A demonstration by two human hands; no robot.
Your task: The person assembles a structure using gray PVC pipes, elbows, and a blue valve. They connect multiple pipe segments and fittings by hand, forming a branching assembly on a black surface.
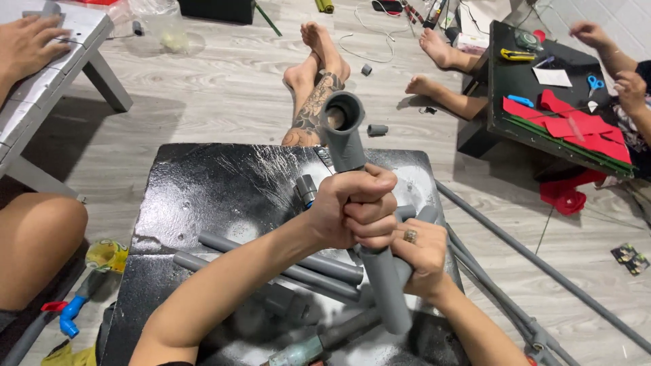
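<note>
Gripping a grey pipe (384, 285) with both hands, the person is working over a black board (203, 196) that is lying low on the floor. The left hand (356, 210) is wrapping tightly around the upper part of the pipe, just under the grey tee fitting (344, 129) that is sitting on the pipe's top end, and the right hand (424, 257), wearing a ring, is closing around the pipe just below the left one. The pipe is standing tilted above the near right part of the board, with its lower end hanging free. It seems that the step in hand is seating or twisting the fitting on the pipe; I judge the next move is asking for firm opposite turning of the two hands while keeping the pipe straight in the socket. On the board, more loose grey pipes (285, 261) are lying just behind and under the hands, so room there is narrow. Beyond the far edge of the board, a tattooed leg (315, 102) of another person is resting close to the fitting, so pushing forward is risky. To the right of the board, long pipes (542, 271) are lying on the floor; to its left, a knee (37, 244) is near. Upward, space is open.
</note>
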